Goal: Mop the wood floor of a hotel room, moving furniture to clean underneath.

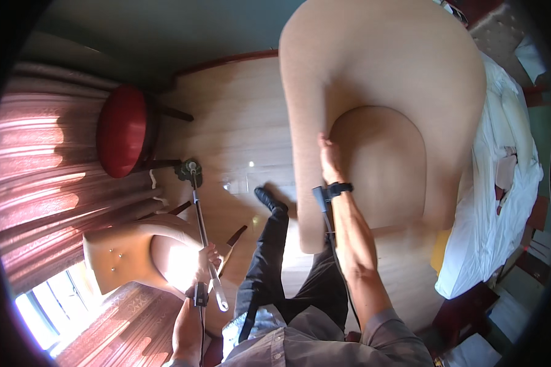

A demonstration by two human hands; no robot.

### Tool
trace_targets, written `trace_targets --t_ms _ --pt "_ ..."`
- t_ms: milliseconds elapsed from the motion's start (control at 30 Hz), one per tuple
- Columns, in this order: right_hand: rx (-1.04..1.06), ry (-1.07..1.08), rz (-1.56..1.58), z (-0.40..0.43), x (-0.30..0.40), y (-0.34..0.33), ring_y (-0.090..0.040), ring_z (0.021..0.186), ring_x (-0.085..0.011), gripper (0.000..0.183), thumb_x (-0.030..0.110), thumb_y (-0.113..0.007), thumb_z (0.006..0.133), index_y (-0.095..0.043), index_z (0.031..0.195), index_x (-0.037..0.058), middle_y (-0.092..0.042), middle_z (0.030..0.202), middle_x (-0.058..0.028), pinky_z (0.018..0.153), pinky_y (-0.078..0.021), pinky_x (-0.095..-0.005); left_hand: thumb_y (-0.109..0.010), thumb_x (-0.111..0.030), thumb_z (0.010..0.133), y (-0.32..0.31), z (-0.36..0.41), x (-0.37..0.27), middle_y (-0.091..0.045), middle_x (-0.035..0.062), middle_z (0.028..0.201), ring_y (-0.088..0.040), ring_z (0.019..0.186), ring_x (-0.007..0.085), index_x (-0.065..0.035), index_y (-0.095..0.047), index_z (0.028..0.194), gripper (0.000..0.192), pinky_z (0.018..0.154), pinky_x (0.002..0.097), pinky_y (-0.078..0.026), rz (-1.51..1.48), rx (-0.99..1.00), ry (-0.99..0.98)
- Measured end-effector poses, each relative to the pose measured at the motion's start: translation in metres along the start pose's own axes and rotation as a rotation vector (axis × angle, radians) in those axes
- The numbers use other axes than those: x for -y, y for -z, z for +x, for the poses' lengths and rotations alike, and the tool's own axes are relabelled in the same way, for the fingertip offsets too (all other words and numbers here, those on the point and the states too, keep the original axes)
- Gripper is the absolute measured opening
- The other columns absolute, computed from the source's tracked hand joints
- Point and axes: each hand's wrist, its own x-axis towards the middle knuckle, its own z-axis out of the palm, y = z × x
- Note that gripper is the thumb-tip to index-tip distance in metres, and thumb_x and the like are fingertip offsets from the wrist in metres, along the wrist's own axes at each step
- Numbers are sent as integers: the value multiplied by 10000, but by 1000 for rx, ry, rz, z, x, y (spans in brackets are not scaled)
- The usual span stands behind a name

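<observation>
My left hand (210, 259) is closed around the metal pole of a mop (199, 215), near the pole's light-coloured end. The pole runs away from me to a dark green mop head (189, 172) on the floor. A large beige upholstered armchair (395, 59) fills the upper right, close to the camera and slightly blurred. My right hand (331, 160) grips its left armrest (308, 183) from the inner side, beside the rounded seat (381, 160); some of the fingers are hidden. Each wrist wears a dark strapped device with a cable.
A round red-topped stool (121, 130) stands by the pink curtains (36, 137). Another upholstered chair (115, 261) is at my left, with sunlight on its seat. White plastic sheeting (482, 229) covers something at the right. Light floor (229, 124) lies ahead, up to a dark wall.
</observation>
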Motion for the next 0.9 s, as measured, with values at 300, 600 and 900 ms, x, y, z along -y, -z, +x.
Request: trace_targets --t_ms 300,600,900 --pt "426 213 43 -45 59 -177 -298 1206 -329 658 422 -464 800 -344 1208 -80 -316 1262 -280 992 -244 -364 -387 -112 845 19 1 -49 -298 -36 457 -324 366 83 -120 -379 619 226 366 240 -296 -337 331 251" --pt "924 288 48 -83 97 -241 -234 1251 -255 693 371 -511 801 -216 1301 -8 -261 1331 -190 1027 -178 -315 -366 -68 850 17 -38 -92 -318 -51 459 -318 360 64 -96 -377 646 206 383 212 -294 -482 475 157" --pt "888 -106 -249 -147 32 -40 -545 574 -107 222 288 -533 800 -564 781 69 -573 684 -16 436 -423 -236 -392 -84 826 26 -72 -117 -418 -43 493 -402 384 26 -26 -449 736 122 360 174 -339 -618 534 34"
